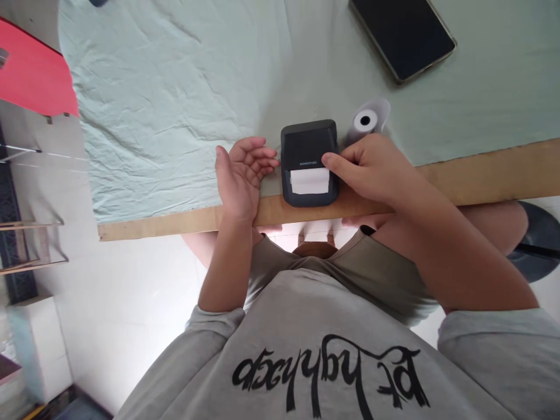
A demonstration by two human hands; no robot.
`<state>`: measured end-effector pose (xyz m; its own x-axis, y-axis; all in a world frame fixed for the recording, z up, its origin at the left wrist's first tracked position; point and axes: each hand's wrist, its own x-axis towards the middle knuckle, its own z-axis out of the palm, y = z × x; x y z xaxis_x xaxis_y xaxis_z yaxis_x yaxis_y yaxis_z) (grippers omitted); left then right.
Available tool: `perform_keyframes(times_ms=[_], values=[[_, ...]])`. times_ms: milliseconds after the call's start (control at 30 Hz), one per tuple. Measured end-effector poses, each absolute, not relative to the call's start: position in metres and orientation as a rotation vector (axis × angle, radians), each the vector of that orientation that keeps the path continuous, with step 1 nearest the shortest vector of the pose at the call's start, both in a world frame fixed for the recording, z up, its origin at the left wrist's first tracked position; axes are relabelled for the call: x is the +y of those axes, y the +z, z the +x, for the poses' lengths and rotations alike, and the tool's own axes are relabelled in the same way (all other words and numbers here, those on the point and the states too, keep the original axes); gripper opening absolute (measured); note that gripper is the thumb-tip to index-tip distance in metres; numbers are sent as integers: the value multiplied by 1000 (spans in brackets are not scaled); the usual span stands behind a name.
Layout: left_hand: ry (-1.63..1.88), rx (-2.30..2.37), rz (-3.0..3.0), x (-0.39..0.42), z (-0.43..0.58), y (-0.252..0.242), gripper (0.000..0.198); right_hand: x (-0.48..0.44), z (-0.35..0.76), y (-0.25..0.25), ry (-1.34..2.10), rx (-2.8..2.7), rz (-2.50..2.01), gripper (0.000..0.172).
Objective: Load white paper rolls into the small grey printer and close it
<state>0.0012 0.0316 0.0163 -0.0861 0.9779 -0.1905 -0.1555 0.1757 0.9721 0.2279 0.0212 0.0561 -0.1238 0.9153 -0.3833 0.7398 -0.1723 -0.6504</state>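
Note:
A small dark portable printer (308, 146) lies near the table's front edge, with a strip of white paper (310, 181) coming out of its slot. My left hand (242, 175) rests on the cloth just left of the printer, palm half up, fingers loosely curled and apart, fingertips near the printer's side. My right hand (371, 172) lies against the printer's right side, fingers bent, with a fingertip pressed on its top edge beside the paper. A white paper roll (366, 121) lies just behind my right hand.
A pale green cloth (175, 105) covers the table, whose bare wooden edge (481, 175) runs along the front. A dark tablet (405, 35) lies at the far right. A red surface (30, 76) sits at the left. Shelving stands at the lower left.

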Motion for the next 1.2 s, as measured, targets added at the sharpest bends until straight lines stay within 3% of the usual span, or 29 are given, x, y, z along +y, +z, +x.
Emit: perform_keyframes(times_ms=[400, 633, 1200], values=[[1180, 1198, 1271, 31, -9, -8, 77, 20, 228, 53, 1150, -1852, -1879, 67], [1269, 1211, 1344, 31, -10, -16, 49, 20, 229, 53, 1154, -1859, -1891, 68], [1322, 1230, 1319, 27, -7, -14, 45, 20, 225, 58, 1169, -1837, -1950, 69]])
